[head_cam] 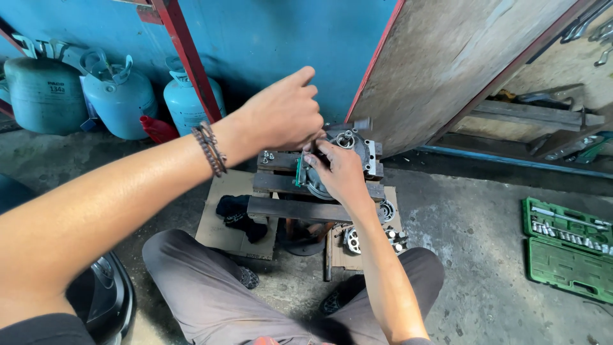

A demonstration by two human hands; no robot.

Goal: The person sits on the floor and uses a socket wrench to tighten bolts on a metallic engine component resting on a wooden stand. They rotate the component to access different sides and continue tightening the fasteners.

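Observation:
A grey metal machine part point(357, 148) with a round body and a green-edged disc lies on a low wooden slat stand point(287, 207). My right hand point(340, 172) rests on the front of the part and grips it. My left hand point(284, 115), with a beaded bracelet on the wrist, reaches over from the left, its fingers pinched at the top of the part; what they pinch is hidden. My knees point(191, 281) frame the stand from below.
Loose round metal pieces point(352, 239) lie on cardboard point(220, 227) under the stand beside a black cloth point(237, 214). An open green socket set case point(567, 246) sits on the concrete at the right. Light blue gas cylinders point(118, 96) stand against the blue wall. A tilted wooden board point(447, 64) leans behind.

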